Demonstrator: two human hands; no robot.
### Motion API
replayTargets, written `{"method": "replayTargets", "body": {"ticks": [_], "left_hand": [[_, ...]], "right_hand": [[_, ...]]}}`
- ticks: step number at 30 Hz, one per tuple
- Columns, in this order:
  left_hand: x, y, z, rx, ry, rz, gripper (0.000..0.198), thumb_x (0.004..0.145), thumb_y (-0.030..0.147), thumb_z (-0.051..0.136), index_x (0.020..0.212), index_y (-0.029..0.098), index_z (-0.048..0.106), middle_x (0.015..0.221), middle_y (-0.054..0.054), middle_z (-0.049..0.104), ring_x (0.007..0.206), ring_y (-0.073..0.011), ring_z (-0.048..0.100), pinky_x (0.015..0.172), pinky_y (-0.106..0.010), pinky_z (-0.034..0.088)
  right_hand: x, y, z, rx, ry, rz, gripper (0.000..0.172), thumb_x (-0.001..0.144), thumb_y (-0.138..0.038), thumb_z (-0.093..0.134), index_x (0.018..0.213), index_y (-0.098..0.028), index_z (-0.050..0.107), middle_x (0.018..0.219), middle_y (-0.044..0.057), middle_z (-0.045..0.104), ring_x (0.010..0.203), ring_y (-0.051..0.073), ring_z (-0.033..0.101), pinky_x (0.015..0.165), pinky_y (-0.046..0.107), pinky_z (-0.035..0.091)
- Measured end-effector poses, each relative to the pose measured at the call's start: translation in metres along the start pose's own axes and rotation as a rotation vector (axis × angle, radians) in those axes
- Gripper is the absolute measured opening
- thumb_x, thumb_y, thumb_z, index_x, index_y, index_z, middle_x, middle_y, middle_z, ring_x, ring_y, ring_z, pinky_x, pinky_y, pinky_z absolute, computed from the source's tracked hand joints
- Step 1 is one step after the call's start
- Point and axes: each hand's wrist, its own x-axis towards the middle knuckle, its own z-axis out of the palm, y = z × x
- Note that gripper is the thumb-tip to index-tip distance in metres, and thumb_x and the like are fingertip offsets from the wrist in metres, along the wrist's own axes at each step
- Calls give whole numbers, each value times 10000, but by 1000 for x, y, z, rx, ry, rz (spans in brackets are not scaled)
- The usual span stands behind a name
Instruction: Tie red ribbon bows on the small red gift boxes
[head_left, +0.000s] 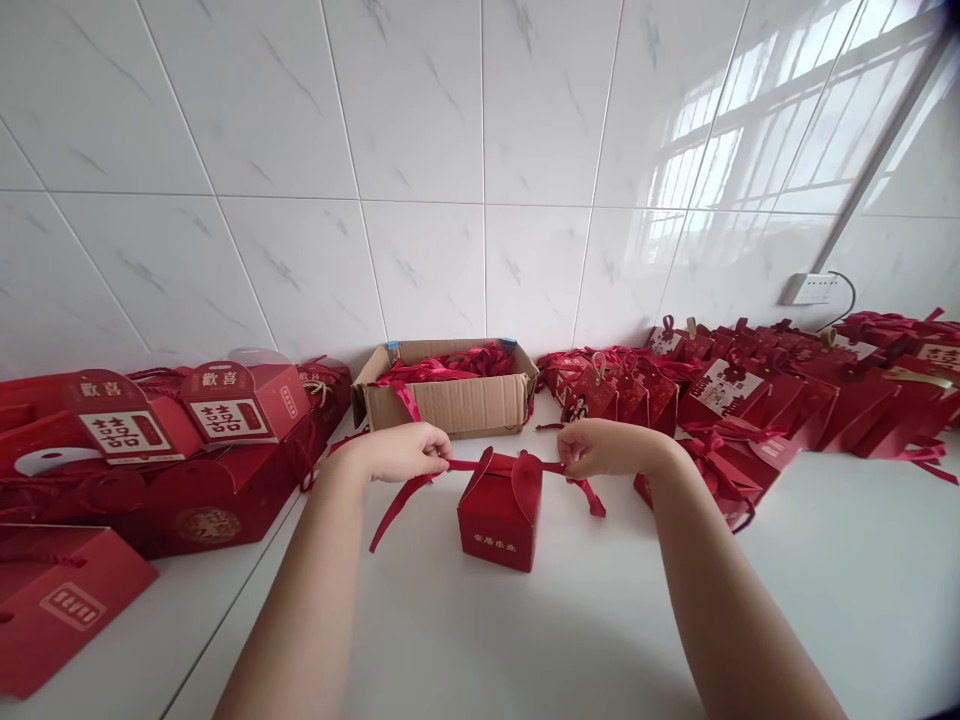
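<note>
A small red gift box (495,515) with gold characters on its front stands upright on the white table (570,640). Its curved top flaps are folded together, and a red ribbon (397,512) passes through the top, coming out on both sides. My left hand (409,452) pinches the ribbon left of the box, a loose tail hanging below the fingers. On the other side my right hand (596,448) is closed on the ribbon too, with a short tail drooping beneath. Between the hands and the box the ribbon runs nearly straight. Neither hand touches the box.
Behind the gift box, an open cardboard carton (450,405) holds red ribbons. Larger red boxes (210,480) are stacked at the left. Many red gift boxes (810,400) line the wall at the right, near a white power strip (814,289). The tiled wall (420,120) closes off the back.
</note>
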Motion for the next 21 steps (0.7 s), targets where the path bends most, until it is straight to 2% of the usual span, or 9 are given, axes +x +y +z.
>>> {"method": "replayTargets", "body": {"ticks": [4,7,9,11,14,16,17,19,21], "left_hand": [[-7,0,-2,-82,40,-58,325,752,499,522,629,201,563,685,-19,604,562,-140,481,508,-242,331],[-10,-2,-4,-172,187,-88,447,710,586,558,543,194,421,512,22,418,446,-106,333,446,-242,240],[-12,0,-5,-238,265,-69,489,697,608,572,529,195,371,487,40,338,431,-95,274,439,-243,198],[-14,3,-6,-356,316,-12,479,702,599,584,539,192,391,511,39,355,447,-94,294,446,-239,216],[-16,11,-7,-587,358,117,427,727,551,602,560,184,463,565,33,410,484,-88,353,491,-231,308],[-17,15,-7,-718,370,209,379,739,504,622,575,177,524,597,24,451,526,-91,411,558,-234,377],[-18,16,-8,-762,378,246,347,740,482,633,595,174,565,623,12,487,565,-101,452,595,-241,406],[-19,18,-8,-818,398,302,293,748,451,641,676,167,646,712,-28,572,688,-140,535,659,-259,447],[-20,20,-8,-868,412,348,277,768,433,627,759,164,688,832,-66,635,815,-176,575,702,-270,469]], "right_hand": [[-3,2,-2,0,3,35,118,619,-110,553,694,-200,554,746,17,667,680,167,601,553,249,404],[-4,7,-5,-62,137,19,123,611,-89,541,665,-198,559,769,19,651,687,167,591,562,248,414],[-4,9,-6,-94,259,17,146,613,-70,520,659,-198,573,789,21,650,703,168,588,572,247,420],[-5,7,-7,-113,380,16,168,622,-57,507,665,-199,584,788,19,653,716,167,585,591,247,427],[-9,1,-9,-125,552,3,164,657,-81,528,723,-209,606,799,12,660,723,161,580,619,251,432],[-14,-2,-11,-138,631,34,63,697,-168,566,710,-213,608,731,9,645,647,154,554,571,258,413],[-17,-3,-13,-139,651,63,66,716,-234,580,656,-208,591,654,6,614,580,145,520,528,260,388],[-25,-5,-15,-94,644,104,285,738,-358,590,524,-194,499,492,-17,486,449,109,401,448,254,308],[-31,-5,-17,40,576,72,393,745,-418,591,476,-188,418,428,-45,366,396,76,292,409,245,233]]}}
